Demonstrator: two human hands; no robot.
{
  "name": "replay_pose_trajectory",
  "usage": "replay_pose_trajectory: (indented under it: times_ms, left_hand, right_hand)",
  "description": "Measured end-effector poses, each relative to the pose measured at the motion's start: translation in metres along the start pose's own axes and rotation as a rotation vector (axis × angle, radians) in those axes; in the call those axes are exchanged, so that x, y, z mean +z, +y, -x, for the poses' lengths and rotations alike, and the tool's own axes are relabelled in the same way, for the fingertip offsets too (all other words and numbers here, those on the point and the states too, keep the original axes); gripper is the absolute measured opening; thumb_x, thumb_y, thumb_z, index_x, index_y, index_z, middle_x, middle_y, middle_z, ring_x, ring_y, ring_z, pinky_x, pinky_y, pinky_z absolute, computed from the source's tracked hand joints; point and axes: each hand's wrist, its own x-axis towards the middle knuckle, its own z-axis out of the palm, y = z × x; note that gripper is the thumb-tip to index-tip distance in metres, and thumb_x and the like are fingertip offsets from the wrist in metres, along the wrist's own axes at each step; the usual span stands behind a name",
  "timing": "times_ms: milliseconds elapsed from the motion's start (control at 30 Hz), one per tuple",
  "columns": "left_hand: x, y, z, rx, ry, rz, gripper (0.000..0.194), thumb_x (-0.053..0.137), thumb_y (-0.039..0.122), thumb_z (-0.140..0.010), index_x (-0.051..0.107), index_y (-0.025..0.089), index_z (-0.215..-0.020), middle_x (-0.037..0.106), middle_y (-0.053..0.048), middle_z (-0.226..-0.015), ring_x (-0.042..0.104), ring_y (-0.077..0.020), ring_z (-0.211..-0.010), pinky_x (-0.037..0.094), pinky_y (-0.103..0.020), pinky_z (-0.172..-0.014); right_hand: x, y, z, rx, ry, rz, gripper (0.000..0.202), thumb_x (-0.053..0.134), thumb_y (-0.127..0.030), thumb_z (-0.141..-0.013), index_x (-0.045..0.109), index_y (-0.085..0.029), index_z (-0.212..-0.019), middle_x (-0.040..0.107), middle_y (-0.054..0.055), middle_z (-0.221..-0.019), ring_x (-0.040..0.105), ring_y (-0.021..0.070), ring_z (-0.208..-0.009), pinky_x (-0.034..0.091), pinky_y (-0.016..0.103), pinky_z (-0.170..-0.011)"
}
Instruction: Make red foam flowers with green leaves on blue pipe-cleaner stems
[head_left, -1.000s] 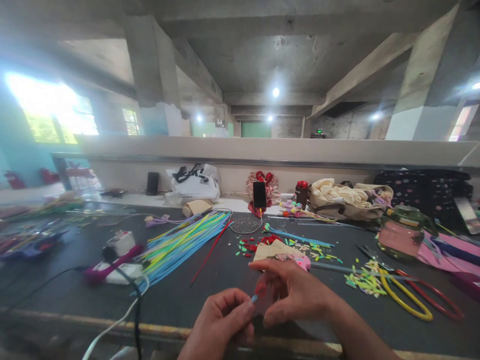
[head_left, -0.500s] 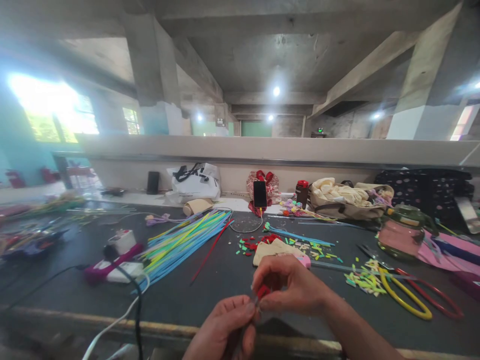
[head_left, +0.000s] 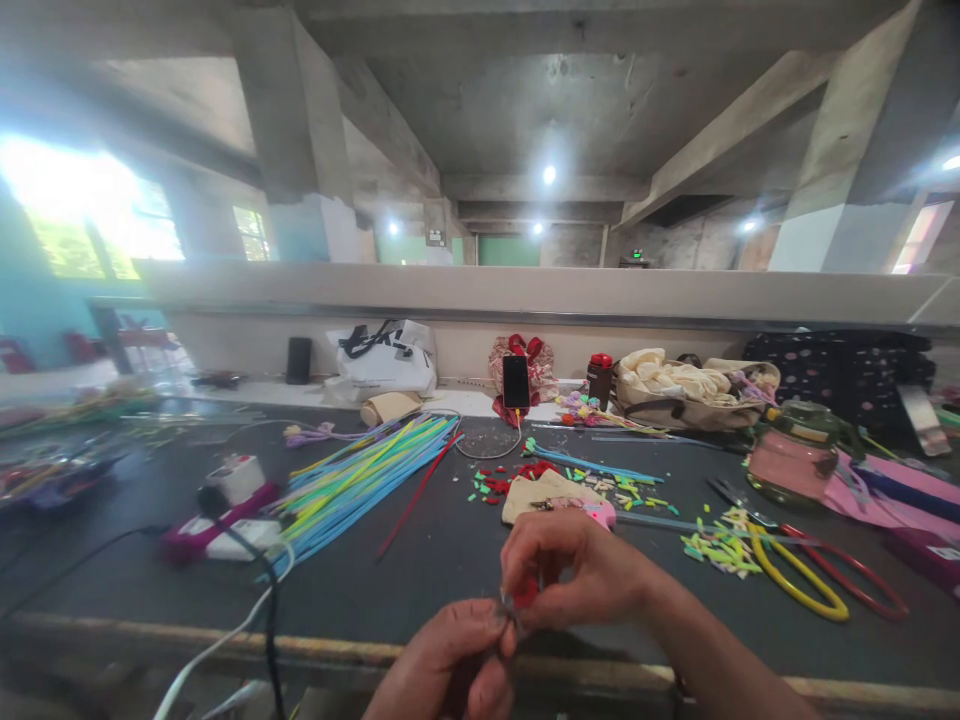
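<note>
Small red piece (head_left: 527,588), partly hidden by the hands (head_left: 589,568) around it.

Nothing reads clearly: bold black lettering (head_left: 403,350) marks the white bag (head_left: 386,378) (too creased to make out).

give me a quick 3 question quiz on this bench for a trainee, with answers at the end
1. True or false: a yellow plug meets the lower edge of the phone.
2. What colours are the handles of the scissors? A) green and black B) yellow and red C) both white
3. Fill in: the small piece showing at the right hand is ____.

Key: 1 true; 2 B; 3 red
</note>
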Motion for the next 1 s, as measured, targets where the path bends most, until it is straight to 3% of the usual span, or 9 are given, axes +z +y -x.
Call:
replay_pose_trajectory:
  times_ms: [200,433,633,767,1000]
  left_hand:
    - [-0.002,-0.005,-0.002,0.033,0.058,-0.062,0.017,0.063,0.025,-0.066,0.061,0.01,-0.056,0.045,0.004,-0.032,0.032,-0.0007,-0.028,0.023,-0.011,-0.032]
    - [-0.001,-0.008,-0.005,0.082,0.024,-0.099,0.018,0.063,0.027,-0.065,0.061,0.011,-0.056,0.042,0.005,-0.029,0.029,-0.0011,-0.025,0.021,-0.012,-0.029]
    - [0.001,-0.003,-0.002,0.039,0.104,-0.06,0.014,0.067,0.022,-0.062,0.061,0.01,-0.056,0.046,0.004,-0.035,0.036,-0.0009,-0.032,0.029,-0.01,-0.037]
    - [-0.005,-0.005,-0.005,-0.022,0.05,-0.094,0.02,0.071,0.028,-0.055,0.061,0.011,-0.054,0.043,0.005,-0.031,0.032,-0.0014,-0.029,0.025,-0.012,-0.033]
    - [-0.009,-0.005,-0.01,-0.022,-0.004,-0.136,0.021,0.068,0.032,-0.059,0.061,0.012,-0.056,0.044,0.004,-0.03,0.033,-0.0022,-0.028,0.024,-0.013,-0.033]
  right_hand:
    - [-0.001,0.001,0.001,0.09,-0.03,0.037,0.03,0.074,-0.022,-0.057,0.062,-0.015,-0.084,0.055,-0.004,-0.066,0.048,0.0059,-0.054,0.037,0.015,-0.048]
    - [0.001,0.001,0.001,0.077,-0.004,0.03,0.014,0.068,-0.021,-0.064,0.062,-0.013,-0.074,0.053,-0.003,-0.069,0.046,0.0045,-0.053,0.037,0.015,-0.048]
    - [0.002,0.002,0.0,0.083,0.013,0.091,0.015,0.067,-0.016,-0.062,0.062,-0.014,-0.076,0.053,-0.004,-0.067,0.046,0.0046,-0.053,0.036,0.014,-0.047]
    - [0.002,0.004,0.001,0.088,0.018,0.118,0.013,0.066,-0.014,-0.061,0.061,-0.014,-0.074,0.053,-0.005,-0.065,0.047,0.0047,-0.053,0.036,0.013,-0.047]
    - [0.003,0.01,0.002,0.177,-0.015,0.016,0.009,0.063,-0.015,-0.066,0.059,-0.013,-0.073,0.053,-0.006,-0.055,0.048,0.0039,-0.045,0.037,0.012,-0.041]
